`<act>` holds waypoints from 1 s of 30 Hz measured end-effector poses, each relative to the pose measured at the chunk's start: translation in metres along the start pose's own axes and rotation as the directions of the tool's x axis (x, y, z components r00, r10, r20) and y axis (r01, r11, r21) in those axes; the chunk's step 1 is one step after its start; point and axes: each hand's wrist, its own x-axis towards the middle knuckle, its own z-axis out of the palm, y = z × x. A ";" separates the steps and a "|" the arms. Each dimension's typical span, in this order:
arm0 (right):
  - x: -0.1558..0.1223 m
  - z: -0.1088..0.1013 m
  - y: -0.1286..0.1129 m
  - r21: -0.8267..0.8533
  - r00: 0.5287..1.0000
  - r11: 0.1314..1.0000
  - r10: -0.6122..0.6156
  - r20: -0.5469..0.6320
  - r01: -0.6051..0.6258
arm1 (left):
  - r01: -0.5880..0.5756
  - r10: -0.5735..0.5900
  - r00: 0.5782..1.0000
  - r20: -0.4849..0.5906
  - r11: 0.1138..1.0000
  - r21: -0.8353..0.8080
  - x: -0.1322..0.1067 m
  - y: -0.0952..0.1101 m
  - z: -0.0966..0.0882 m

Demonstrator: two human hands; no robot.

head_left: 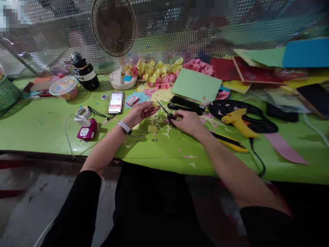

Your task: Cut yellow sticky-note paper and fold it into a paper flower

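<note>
My right hand (187,121) is closed round the dark handles of a pair of scissors (163,108), whose blades point up and left. Across from the tips, my left hand (140,115) has its fingers stretched out; I see nothing clearly held in it, though pale yellow paper lies right behind the fingertips. Cut yellow paper scraps (168,130) are strewn on the green table between and below both hands. Among them sits a small yellow paper square (152,129). Just beyond my right hand is a black stapler (189,105).
A yellow glue gun (240,121) and a yellow-black cutter (231,142) lie right. Folded paper flowers (159,72) line the back beside a fan (123,80). Left are a phone (115,103), a purple plug adapter (87,130) with a cable, and a black bottle (86,73).
</note>
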 end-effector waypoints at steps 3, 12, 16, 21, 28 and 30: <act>0.001 0.002 0.000 -0.035 0.998 0.998 -0.052 -0.037 0.050 | 0.005 -0.005 1.000 -0.002 1.000 -0.005 -0.002 0.000 0.002; 0.000 0.007 -0.004 -0.165 0.997 0.984 0.065 -0.033 -0.070 | 0.016 -0.017 1.000 -0.015 0.999 -0.036 -0.002 0.002 0.006; 0.002 0.009 -0.006 -0.167 0.993 0.979 0.112 -0.027 -0.114 | 0.017 -0.018 1.000 -0.020 1.000 -0.015 -0.001 0.001 0.005; 0.005 0.009 -0.004 -0.188 0.992 0.974 0.124 -0.037 -0.128 | -0.016 0.016 1.000 0.007 1.000 -0.011 0.000 0.000 0.003; 0.008 0.009 -0.005 -0.175 0.989 0.974 0.151 0.010 -0.147 | 0.017 -0.017 1.000 0.004 1.000 0.026 0.002 -0.001 0.000; 0.008 0.009 -0.005 -0.162 0.987 0.975 0.157 0.015 -0.153 | 0.005 -0.006 1.000 0.011 0.999 0.048 0.003 -0.002 -0.004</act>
